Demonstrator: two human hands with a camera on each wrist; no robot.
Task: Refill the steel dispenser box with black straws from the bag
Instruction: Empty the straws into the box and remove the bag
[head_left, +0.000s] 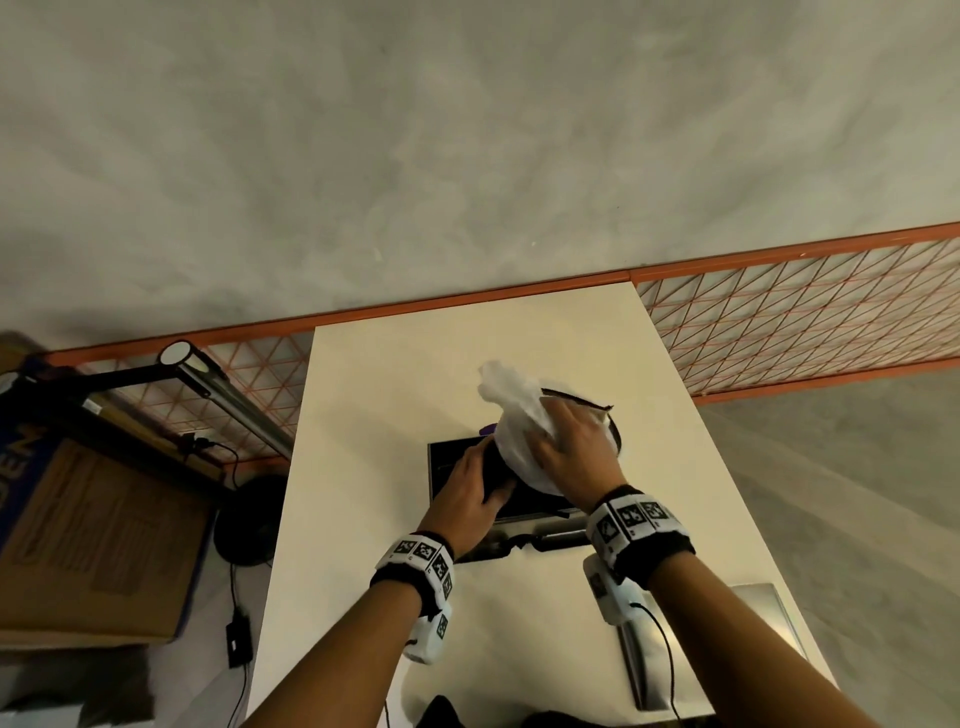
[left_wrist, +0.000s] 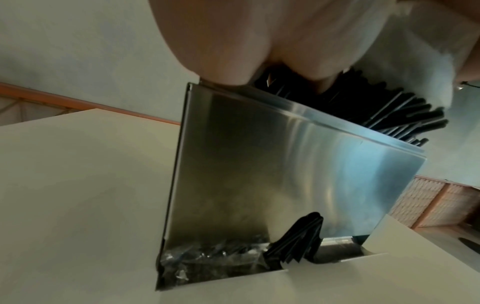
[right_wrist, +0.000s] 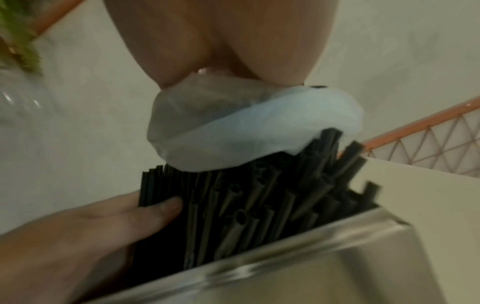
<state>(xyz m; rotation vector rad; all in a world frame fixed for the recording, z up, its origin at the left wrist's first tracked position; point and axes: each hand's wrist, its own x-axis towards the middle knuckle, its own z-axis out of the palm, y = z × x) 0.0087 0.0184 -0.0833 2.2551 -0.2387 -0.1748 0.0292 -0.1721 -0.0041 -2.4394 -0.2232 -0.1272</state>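
The steel dispenser box (head_left: 441, 467) stands mid-table with its top open. In the left wrist view its shiny front (left_wrist: 285, 174) fills the frame, and a few straws poke from the bottom slot (left_wrist: 298, 244). A thick bundle of black straws (right_wrist: 246, 201) stands in the box, its upper ends still inside the white bag (right_wrist: 259, 133). My left hand (head_left: 467, 493) grips the bundle's side just above the box rim. My right hand (head_left: 576, 447) holds the bag (head_left: 511, 415) from above. The straws' lower ends are hidden inside the box.
A flat steel lid (head_left: 701, 644) lies on the white table (head_left: 363, 519) at the near right. Left of the table are a desk lamp (head_left: 218, 384) and a cardboard box (head_left: 93, 535). An orange mesh railing (head_left: 805, 322) runs behind the table.
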